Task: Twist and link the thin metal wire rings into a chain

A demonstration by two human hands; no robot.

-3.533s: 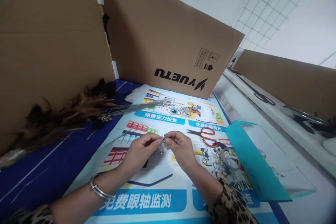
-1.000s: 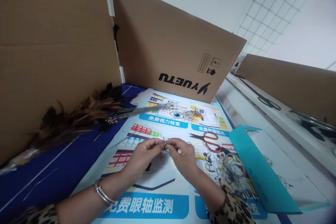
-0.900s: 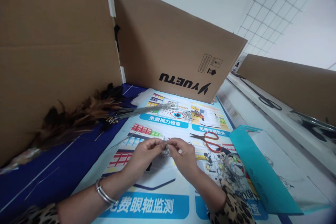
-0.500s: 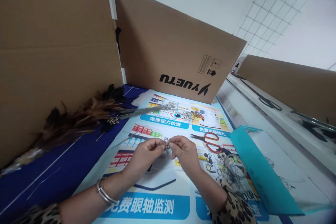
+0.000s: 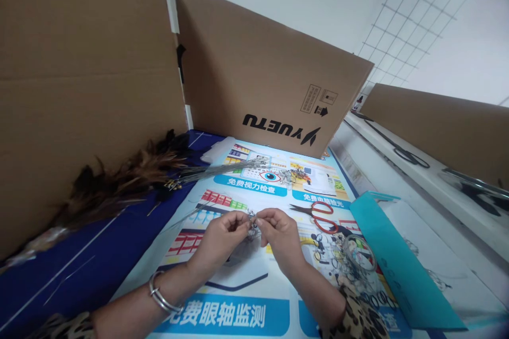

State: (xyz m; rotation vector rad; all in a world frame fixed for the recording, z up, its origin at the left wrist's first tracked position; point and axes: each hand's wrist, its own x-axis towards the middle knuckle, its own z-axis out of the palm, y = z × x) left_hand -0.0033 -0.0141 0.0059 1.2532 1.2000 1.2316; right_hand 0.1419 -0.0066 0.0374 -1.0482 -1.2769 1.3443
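My left hand [image 5: 220, 238] and my right hand [image 5: 278, 235] meet fingertip to fingertip above a printed poster [image 5: 238, 302]. Both pinch a small metal piece [image 5: 252, 221], a ring or clasp too small to name surely. A thin wire [image 5: 186, 215] runs from under my left hand toward the left. My left wrist wears silver bangles [image 5: 163, 296]. Leopard-print sleeves cover both forearms.
Brown feathers on wire stems [image 5: 119, 180] lie on the blue cloth at left. Red-handled scissors [image 5: 322, 217] and a pile of metal rings [image 5: 350, 259] lie right of my hands, beside a teal paper bag [image 5: 397, 270]. Cardboard walls [image 5: 258, 79] stand behind and left.
My hands stay pinched together on the small piece, with only slight finger movement. The view has drifted a little, so the hands sit slightly lower and to the right.
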